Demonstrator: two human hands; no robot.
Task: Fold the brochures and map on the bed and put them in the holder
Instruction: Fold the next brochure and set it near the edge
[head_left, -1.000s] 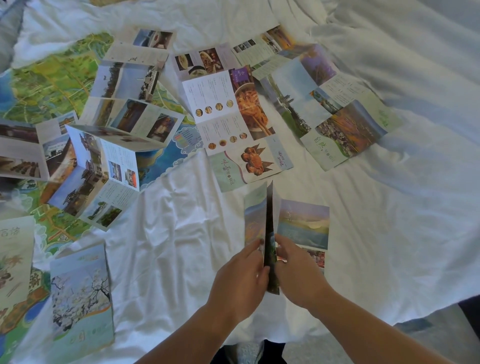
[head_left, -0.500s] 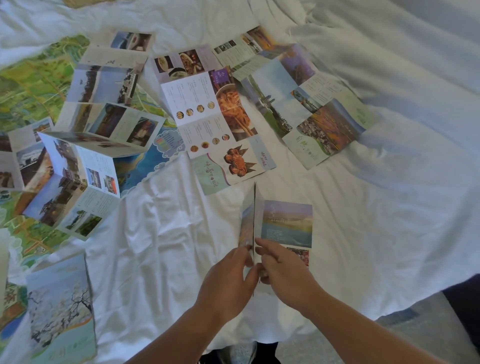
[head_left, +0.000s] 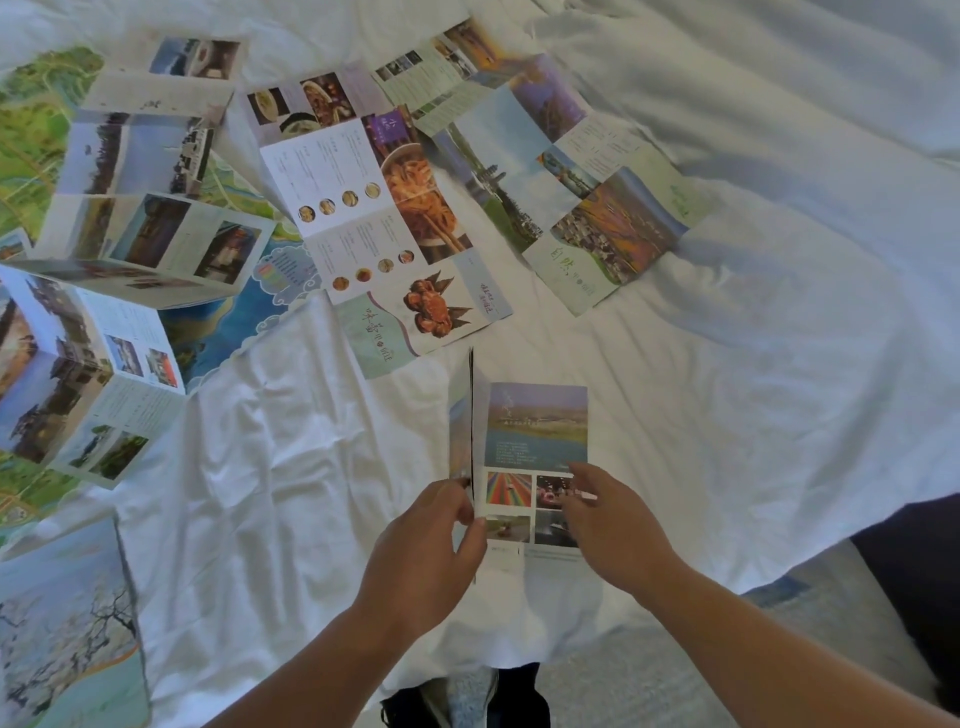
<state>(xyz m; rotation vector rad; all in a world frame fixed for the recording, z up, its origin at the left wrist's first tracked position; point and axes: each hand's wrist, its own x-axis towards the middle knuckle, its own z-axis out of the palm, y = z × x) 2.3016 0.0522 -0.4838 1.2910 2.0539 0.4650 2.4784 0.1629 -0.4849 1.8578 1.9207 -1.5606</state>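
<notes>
The bed (head_left: 727, 364) fills most of the view, covered in a soft white sheet that is creased all over and rumpled into deeper folds at the upper right; its near edge drops to a grey carpeted floor (head_left: 623, 675), with something dark at the far right edge (head_left: 919, 571). A large paper map (head_left: 31, 135), green and blue, lies flat along the left side, partly buried under glossy accordion brochures with building photos (head_left: 150, 208), one of them half standing on its creases (head_left: 78, 379). Beside these, near the middle, a long food brochure (head_left: 395, 218) lies unfolded, and to its right a landscape brochure (head_left: 587, 197) overlaps its top corner. At the lower left a folded brochure with a bare-branched tree (head_left: 67, 623) rests on the sheet. The widest bare stretch of sheet is on the right. The brochure being folded (head_left: 535, 431) sits at the near edge, just below the food brochure without touching it: its right panel lies flat, and its left panels stand upright, pressed together. The left hand (head_left: 426, 551) pinches the bottom of those upright panels between thumb and fingers. The right hand (head_left: 608, 525) has loosely bent fingers at the flat panel's right edge; whether it grips the paper cannot be told.
</notes>
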